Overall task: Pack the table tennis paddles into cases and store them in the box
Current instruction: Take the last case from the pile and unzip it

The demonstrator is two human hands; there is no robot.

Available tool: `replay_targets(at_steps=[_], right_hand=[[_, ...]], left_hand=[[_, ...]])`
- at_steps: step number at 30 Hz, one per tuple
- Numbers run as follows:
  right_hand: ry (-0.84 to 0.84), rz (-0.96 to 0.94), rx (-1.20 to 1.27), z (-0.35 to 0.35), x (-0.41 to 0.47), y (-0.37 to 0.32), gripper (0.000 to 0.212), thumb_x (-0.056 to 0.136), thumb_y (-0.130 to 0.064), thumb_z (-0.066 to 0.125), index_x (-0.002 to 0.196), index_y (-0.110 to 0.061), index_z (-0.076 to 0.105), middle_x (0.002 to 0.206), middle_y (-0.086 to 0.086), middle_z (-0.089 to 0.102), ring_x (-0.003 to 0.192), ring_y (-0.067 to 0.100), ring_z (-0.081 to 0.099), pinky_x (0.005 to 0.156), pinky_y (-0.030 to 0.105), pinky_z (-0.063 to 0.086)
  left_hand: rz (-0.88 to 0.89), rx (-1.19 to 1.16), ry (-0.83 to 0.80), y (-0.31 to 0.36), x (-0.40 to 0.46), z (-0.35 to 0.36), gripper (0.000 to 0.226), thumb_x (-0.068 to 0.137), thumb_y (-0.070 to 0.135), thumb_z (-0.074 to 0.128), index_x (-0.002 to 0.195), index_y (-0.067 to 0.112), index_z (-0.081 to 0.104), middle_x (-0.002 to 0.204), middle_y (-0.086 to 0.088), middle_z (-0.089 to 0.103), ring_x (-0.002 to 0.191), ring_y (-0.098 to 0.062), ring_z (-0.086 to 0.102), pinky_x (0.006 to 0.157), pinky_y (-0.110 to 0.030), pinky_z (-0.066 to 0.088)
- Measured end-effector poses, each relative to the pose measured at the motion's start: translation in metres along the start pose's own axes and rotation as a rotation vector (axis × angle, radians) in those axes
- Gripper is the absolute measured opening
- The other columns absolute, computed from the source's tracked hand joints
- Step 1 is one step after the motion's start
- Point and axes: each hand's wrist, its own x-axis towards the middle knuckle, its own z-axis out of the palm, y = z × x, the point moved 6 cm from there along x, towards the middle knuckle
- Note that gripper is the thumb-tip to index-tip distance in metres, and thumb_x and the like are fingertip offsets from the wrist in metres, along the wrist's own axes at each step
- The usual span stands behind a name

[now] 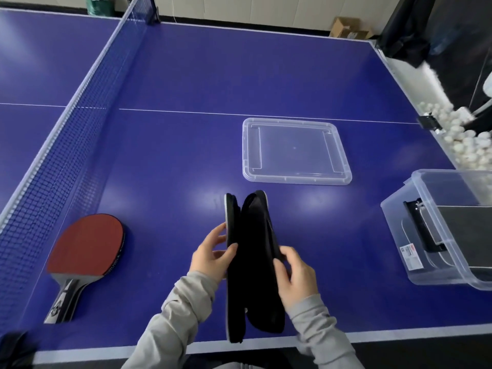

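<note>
Both hands hold a black paddle case (253,265) on edge at the lower centre of the frame, its two halves parted in a narrow V that opens toward the top of the picture. The left hand (210,258) grips the left half, thumb curled over its inner edge and fingers laid along the pale outer face. The right hand (295,272) grips the right half, fingers and thumb curled round its edge near the zip. The near end of the case reaches down to the white border line at the table's lower edge; whether it rests on the surface or is lifted just above it cannot be told. Grey sleeves (181,315) run from both wrists to the bottom of the frame. To the left of the case, well apart from it, a paddle (87,243) lies flat on the blue table (213,75), red rubber facing up, its handle pointing to the lower left corner, close beside the net (66,145) that runs from the lower left up to the top of the frame. Above and slightly right of the case a clear plastic lid (296,151) lies flat on the table, just below the white centre line. At the right edge of the frame stands a clear plastic box (404,235) with a printed label on its near wall and dark, flat items inside that cannot be made out clearly. Above the box, beyond the table's right edge, a heap of white balls (463,145) lies in a trough.
</note>
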Motion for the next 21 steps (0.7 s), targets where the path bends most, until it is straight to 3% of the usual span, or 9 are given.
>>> replay_targets(at_steps=[3,5,10,13,15,17,19,21], right_hand=[[0.078,0.135,-0.043,-0.021,0.012,0.041,0.024,0.085,-0.011,0.055,0.102,0.003,0.065,0.081,0.016,0.069,0.07,0.028,0.062,0.068,0.029,0.04],[0.064,0.266,-0.062,-0.029,0.019,0.079,0.022,0.087,-0.003,0.056,0.107,0.004,0.063,0.093,0.022,0.069,0.086,0.036,0.063,0.08,0.038,0.045],[-0.056,0.497,-0.168,-0.022,0.029,0.157,0.022,0.087,0.0,0.054,0.108,0.004,0.061,0.098,0.021,0.068,0.092,0.038,0.06,0.082,0.037,0.044],[-0.116,0.584,-0.24,-0.015,0.029,0.183,0.027,0.088,-0.002,0.054,0.114,0.0,0.059,0.109,0.021,0.065,0.1,0.037,0.058,0.086,0.035,0.042],[-0.094,0.502,-0.315,-0.01,0.031,0.182,0.037,0.085,-0.001,0.057,0.122,-0.001,0.055,0.118,0.022,0.06,0.109,0.038,0.055,0.094,0.038,0.041],[-0.093,0.258,-0.394,0.005,0.036,0.164,0.049,0.081,-0.006,0.064,0.128,-0.002,0.051,0.126,0.023,0.054,0.117,0.041,0.05,0.097,0.045,0.041],[-0.251,0.054,-0.51,0.034,0.036,0.146,0.063,0.081,-0.024,0.066,0.138,-0.014,0.043,0.143,0.019,0.04,0.131,0.039,0.039,0.102,0.049,0.038],[-0.499,-0.024,-0.643,0.069,0.03,0.142,0.074,0.084,-0.044,0.057,0.146,-0.034,0.018,0.158,0.005,0.009,0.145,0.029,0.011,0.112,0.051,0.023]], left_hand=[[0.01,0.235,0.239,-0.017,0.02,-0.048,0.043,0.077,0.001,0.064,0.114,0.023,0.061,0.092,0.0,0.064,0.068,-0.013,0.058,0.075,-0.026,0.045],[-0.075,0.349,0.332,-0.034,0.036,-0.076,0.05,0.073,-0.001,0.064,0.118,0.019,0.06,0.091,-0.001,0.063,0.074,-0.017,0.056,0.08,-0.025,0.041],[-0.158,0.407,0.335,-0.072,0.068,-0.098,0.054,0.075,-0.004,0.062,0.125,0.013,0.055,0.112,-0.015,0.065,0.091,-0.025,0.057,0.092,-0.032,0.041],[-0.111,0.523,0.276,-0.085,0.077,-0.091,0.069,0.075,-0.003,0.064,0.138,0.011,0.041,0.131,-0.018,0.051,0.117,-0.036,0.05,0.103,-0.04,0.037],[-0.032,0.729,0.271,-0.088,0.073,-0.079,0.087,0.074,0.014,0.074,0.146,0.012,0.027,0.147,-0.017,0.031,0.132,-0.038,0.034,0.108,-0.045,0.031],[0.09,0.999,0.217,-0.09,0.061,-0.052,0.099,0.072,0.043,0.074,0.149,0.023,0.017,0.157,-0.009,0.013,0.143,-0.032,0.017,0.111,-0.046,0.023],[0.153,1.201,0.029,-0.103,0.052,-0.017,0.104,0.072,0.065,0.061,0.147,0.035,-0.004,0.158,0.0,-0.01,0.146,-0.027,-0.001,0.115,-0.047,0.011],[0.107,1.334,-0.112,-0.125,0.049,0.003,0.104,0.072,0.077,0.046,0.136,0.04,-0.028,0.151,0.006,-0.032,0.144,-0.024,-0.018,0.116,-0.051,0.001]])
